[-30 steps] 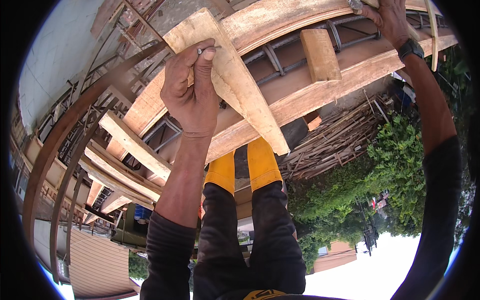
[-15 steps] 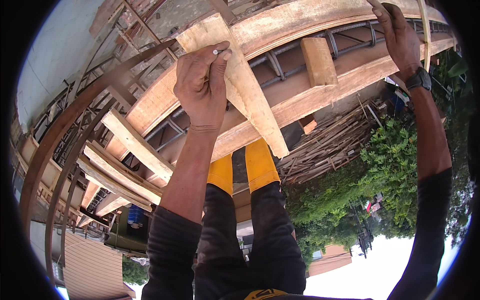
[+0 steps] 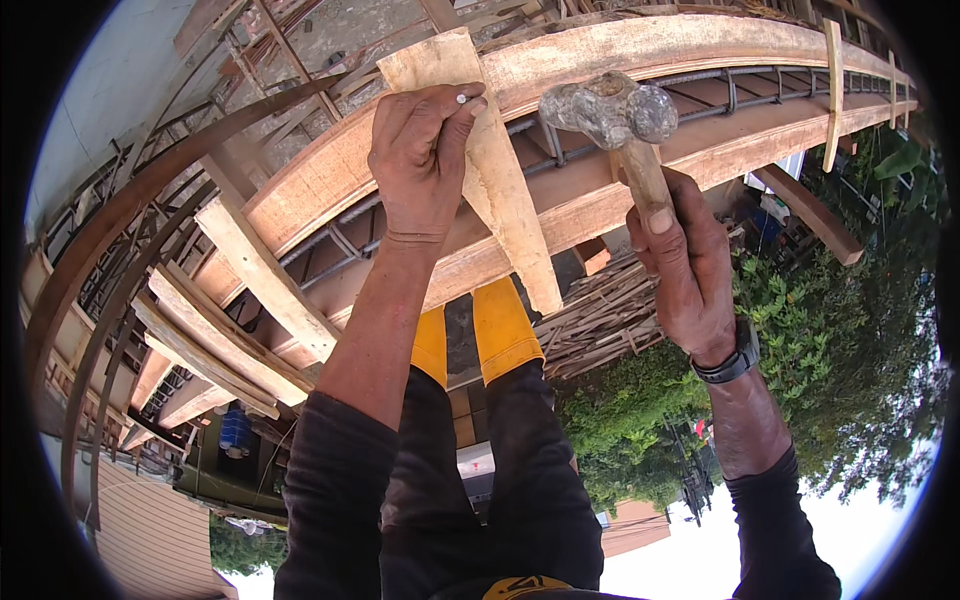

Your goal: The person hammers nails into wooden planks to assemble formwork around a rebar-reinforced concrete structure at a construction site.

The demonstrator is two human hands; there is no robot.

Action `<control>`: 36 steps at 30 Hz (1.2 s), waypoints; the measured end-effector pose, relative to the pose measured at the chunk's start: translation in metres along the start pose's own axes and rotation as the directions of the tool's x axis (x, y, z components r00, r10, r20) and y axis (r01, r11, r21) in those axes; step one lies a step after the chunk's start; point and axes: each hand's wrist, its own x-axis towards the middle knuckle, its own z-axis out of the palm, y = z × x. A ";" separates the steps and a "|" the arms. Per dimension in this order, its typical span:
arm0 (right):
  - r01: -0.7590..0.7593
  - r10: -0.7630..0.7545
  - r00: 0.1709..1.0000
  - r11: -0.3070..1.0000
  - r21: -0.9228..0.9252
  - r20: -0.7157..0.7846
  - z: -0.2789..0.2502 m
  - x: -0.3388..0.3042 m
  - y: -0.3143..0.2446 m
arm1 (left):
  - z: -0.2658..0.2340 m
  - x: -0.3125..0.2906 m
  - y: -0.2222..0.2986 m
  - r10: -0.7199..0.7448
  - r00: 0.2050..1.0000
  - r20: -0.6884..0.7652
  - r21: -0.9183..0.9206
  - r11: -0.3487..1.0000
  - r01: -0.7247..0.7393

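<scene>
My left hand (image 3: 420, 165) pinches a nail (image 3: 461, 99), whose pale head shows between thumb and fingers. That hand rests against a rough wooden strip (image 3: 505, 210), which lies crosswise over a long timber form (image 3: 740, 140). In my right hand (image 3: 690, 275) is a hammer (image 3: 612, 108), gripped by its wooden handle. The hammer's worn, whitish-grey head is raised over the form, right of the nail and apart from it. Steel rebar (image 3: 732, 92) runs inside the form. A short wood block is mostly hidden behind the hammer.
Further crosspieces (image 3: 834, 95) span the form at the right, and loose timbers (image 3: 265, 275) lie at the left. Below are my yellow boots (image 3: 505, 330), a pile of wood scraps (image 3: 615, 320) and green foliage (image 3: 800, 350). A curved brown bar (image 3: 130, 215) passes at the left.
My right hand has come in from the far right and now holds the hammer up near the middle. My left hand keeps its pinch on the nail; the view has shifted slightly.
</scene>
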 end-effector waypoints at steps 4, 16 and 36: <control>0.244 -0.249 0.968 0.949 -0.200 0.000 0.010 0.006 0.003 | 0.003 0.003 -0.004 0.064 0.998 -0.023 0.011 0.998 -0.064; 0.349 -0.315 0.936 0.762 -0.546 0.158 0.028 0.032 0.001 | 0.003 -0.001 -0.004 0.004 1.000 -0.012 0.004 1.000 -0.004; -0.028 -0.100 0.918 0.949 -0.314 -0.384 0.114 -0.064 0.124 | -0.014 0.010 0.001 0.062 0.983 0.172 0.085 0.993 -0.077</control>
